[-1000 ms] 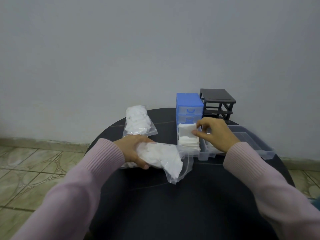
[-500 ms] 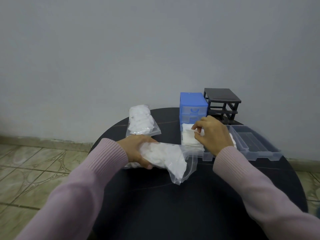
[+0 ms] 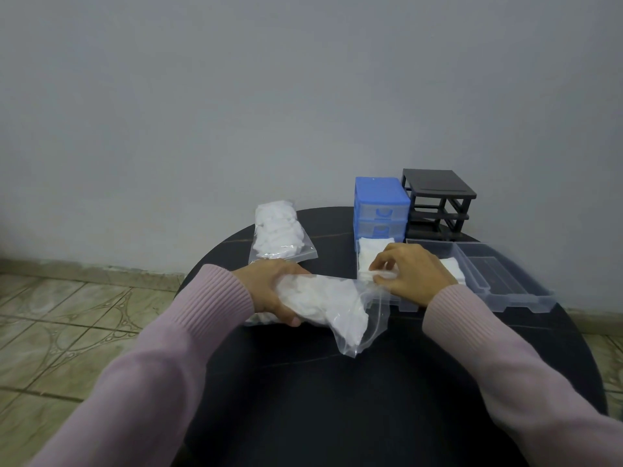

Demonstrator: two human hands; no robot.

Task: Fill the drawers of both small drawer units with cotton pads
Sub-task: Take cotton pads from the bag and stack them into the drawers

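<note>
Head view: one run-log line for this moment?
left hand: grips clear zip bag of cotton pads | right hand: pinches white pad at bag mouth | clear drawer: out, holds pads | blue drawer unit: behind

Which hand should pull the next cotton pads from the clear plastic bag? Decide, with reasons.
Right. The right hand is at the mouth of the clear plastic bag; the left hand grips its body, steadying it.

There is just one view, worn on the person's head, looking forward and down over both sleeves onto the round dark surface [image 3: 303,399] close below, the grey wall [image 3: 269,96] straight ahead.
</note>
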